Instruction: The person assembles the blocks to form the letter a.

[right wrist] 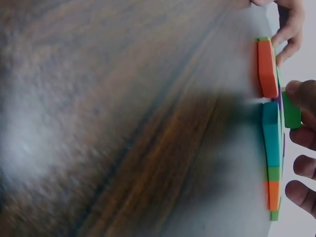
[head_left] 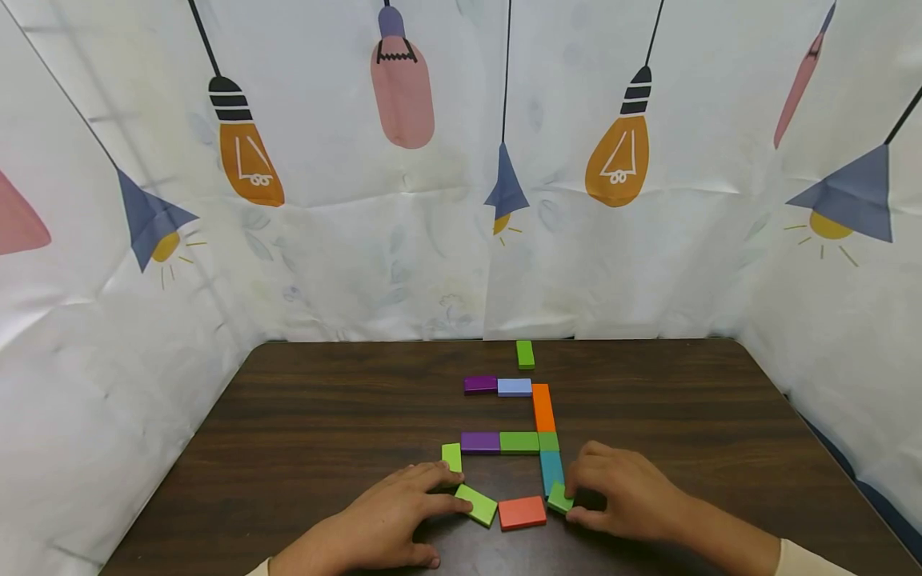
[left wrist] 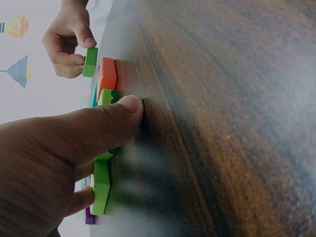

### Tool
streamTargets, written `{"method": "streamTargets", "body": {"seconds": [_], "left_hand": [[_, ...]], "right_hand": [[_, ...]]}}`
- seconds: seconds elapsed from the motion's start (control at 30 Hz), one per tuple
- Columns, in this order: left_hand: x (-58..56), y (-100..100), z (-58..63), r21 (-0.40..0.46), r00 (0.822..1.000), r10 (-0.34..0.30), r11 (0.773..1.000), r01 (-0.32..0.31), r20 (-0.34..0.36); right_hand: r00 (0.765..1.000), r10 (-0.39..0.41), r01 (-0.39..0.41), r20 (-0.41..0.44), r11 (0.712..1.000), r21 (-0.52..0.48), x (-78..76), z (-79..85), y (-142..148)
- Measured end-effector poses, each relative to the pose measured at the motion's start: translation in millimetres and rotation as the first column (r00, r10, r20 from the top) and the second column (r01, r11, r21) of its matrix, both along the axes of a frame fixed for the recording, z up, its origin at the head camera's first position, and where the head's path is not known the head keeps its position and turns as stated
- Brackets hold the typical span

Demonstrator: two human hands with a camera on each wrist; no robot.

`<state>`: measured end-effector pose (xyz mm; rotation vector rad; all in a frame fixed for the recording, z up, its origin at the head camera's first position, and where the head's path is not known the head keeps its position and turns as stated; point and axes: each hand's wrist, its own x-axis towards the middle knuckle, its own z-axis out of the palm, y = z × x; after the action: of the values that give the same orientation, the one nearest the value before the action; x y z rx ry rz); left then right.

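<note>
My right hand pinches a small green block between thumb and finger. In the right wrist view the block stands up off the table, close by the lower end of the teal block. My left hand spreads over the left side, its fingertips on two light green blocks, a tilted one and an upright one. The left thumb sticks out apart from the blocks. Between the hands lies a coral red block, beside the tilted green one.
Above the hands, a purple block, a green block and a small green square form a row. An orange block runs up to a blue and a dark purple block. One green block lies at the far edge.
</note>
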<state>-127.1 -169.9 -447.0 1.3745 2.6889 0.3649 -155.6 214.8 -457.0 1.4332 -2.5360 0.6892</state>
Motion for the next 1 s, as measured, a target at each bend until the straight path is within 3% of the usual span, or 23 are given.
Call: {"method": "streamTargets", "body": {"seconds": [0.27, 0.67, 1.0], "left_hand": [[0.1, 0, -0.7, 0.0, 1.0, -0.002, 1.0, 0.002, -0.003], [-0.3, -1, -1.7, -0.005, 1.0, 0.001, 1.0, -0.001, -0.003], [-0.3, -1, -1.0, -0.003, 1.0, 0.001, 1.0, -0.001, 0.0]], "right_hand": [[0.999, 0.013, -0.014, 0.031, 0.999, 0.04, 5.5, -1.2, -2], [0.999, 0.034, -0.032, -0.029, 0.998, 0.061, 5.5, -10.9, -2], [0.998, 0.047, -0.045, -0.039, 0.998, 0.047, 6.0, -9.4, -5]]}}
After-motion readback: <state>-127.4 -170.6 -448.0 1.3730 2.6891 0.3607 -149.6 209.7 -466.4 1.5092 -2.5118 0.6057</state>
